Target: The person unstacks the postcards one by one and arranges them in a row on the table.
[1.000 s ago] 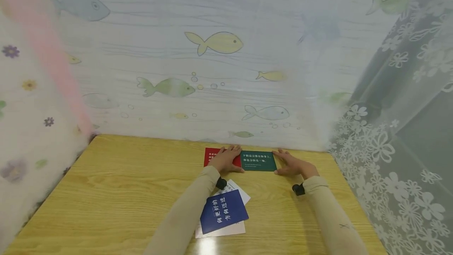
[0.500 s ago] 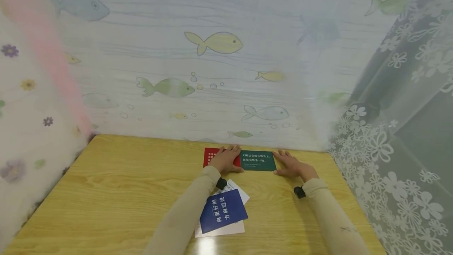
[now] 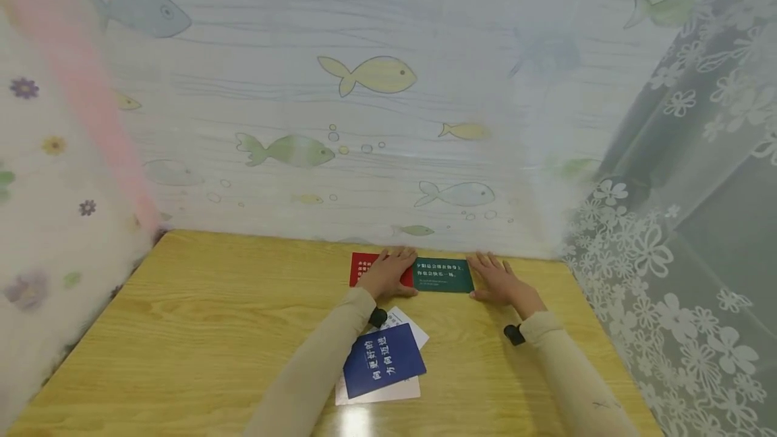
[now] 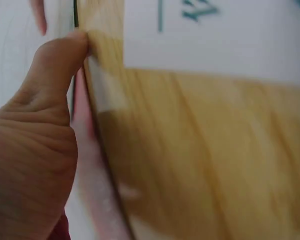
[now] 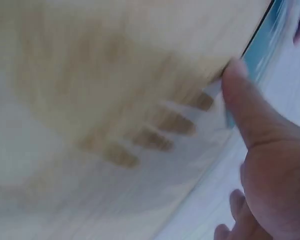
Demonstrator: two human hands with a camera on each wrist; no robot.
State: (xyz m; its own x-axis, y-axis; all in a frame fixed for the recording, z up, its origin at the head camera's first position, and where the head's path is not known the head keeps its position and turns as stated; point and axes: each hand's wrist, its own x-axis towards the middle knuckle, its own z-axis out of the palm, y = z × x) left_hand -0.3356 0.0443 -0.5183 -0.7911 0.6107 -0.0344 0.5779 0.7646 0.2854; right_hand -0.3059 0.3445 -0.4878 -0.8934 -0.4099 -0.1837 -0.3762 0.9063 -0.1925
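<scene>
The person's left grip (image 3: 387, 278) is wide, its fingers laid out over a red card (image 3: 363, 267), the thumb standing apart from them at the near edge; the right grip (image 3: 502, 283) is also wide, fingers spread by the right edge of a green card (image 3: 443, 275), the thumb by its near right corner. Neither is curled round anything. The two cards lie flat, end to end, near the back of the tabletop (image 3: 212, 309), just short of the fish-printed cloth (image 3: 273, 93). They look light, thin and fairly stiff, with some sheen, so I would expect them to slide readily under a fingertip and crease if bent; the outer edges and corners seem the best places to take hold, as the flat faces offer nothing to pinch. Nearer the person, beside the left sleeve (image 3: 318, 356), a blue card (image 3: 385, 361) lies askew on white cards (image 3: 397, 393). Only the head view gives this whole layout; the left wrist view shows green lettering large on a white card, and the right wrist view brings the thumb close to a narrow strip of the green card. That last view is blurred, so I cannot tell whether the thumb presses the card or the wood just beside it.
</scene>
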